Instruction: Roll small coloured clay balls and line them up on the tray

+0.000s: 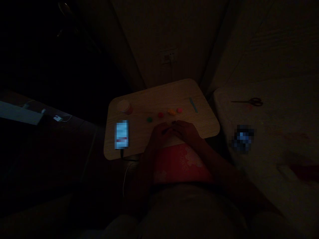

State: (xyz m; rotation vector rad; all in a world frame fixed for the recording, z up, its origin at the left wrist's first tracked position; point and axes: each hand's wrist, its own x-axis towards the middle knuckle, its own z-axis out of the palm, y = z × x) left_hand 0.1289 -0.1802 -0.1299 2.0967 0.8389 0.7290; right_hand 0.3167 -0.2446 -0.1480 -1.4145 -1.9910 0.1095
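The picture is very dark. My left hand (159, 132) and my right hand (184, 130) meet over the near edge of a small wooden table (142, 136). Their fingers curl in toward each other; whatever lies between them is too dark to make out. Just beyond my fingers a row of small lumps lies on the tabletop: a green lump (149, 119), a red lump (160, 115), an orange-yellow lump (171, 112) and a pink lump (179, 110). A flat blue-green strip (193, 105) rests farther right.
A lit phone (121, 134) with a cable lies at the table's left, below a tub (124, 106). Scissors (249, 101) and a blurred dark item (243, 138) lie on a pale surface at right. A wall socket (169, 56) is behind the table.
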